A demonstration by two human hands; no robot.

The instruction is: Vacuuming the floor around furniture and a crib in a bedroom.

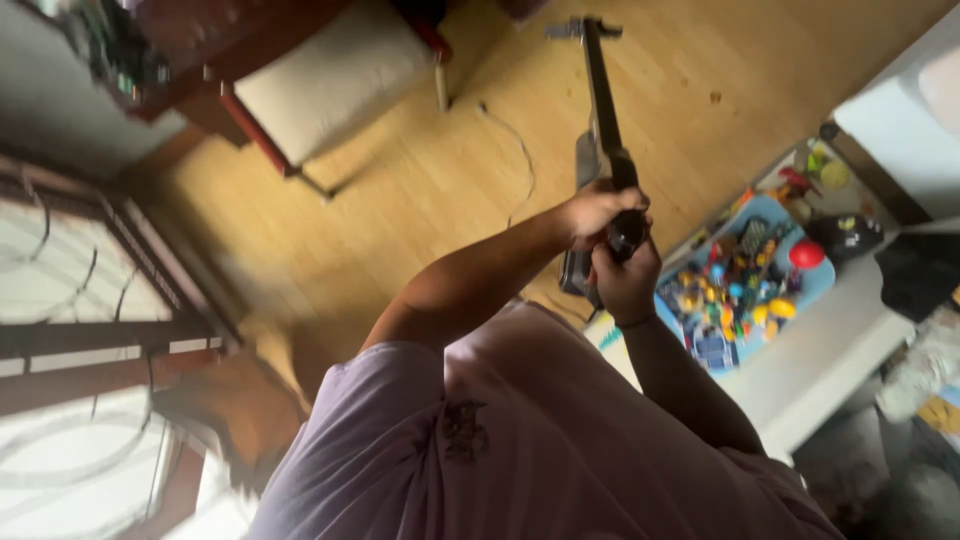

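Evidently both hands clenched on stick vacuum [600,130] handle: left hand [597,212] above, right hand [627,283] below. Vacuum stood over wooden floor [420,180] beside toy tray [745,280]. Rigid, likely top-heavy; best gripped at handle.

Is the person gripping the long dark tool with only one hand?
No: both the left hand and the right hand clasp the long dark tool.
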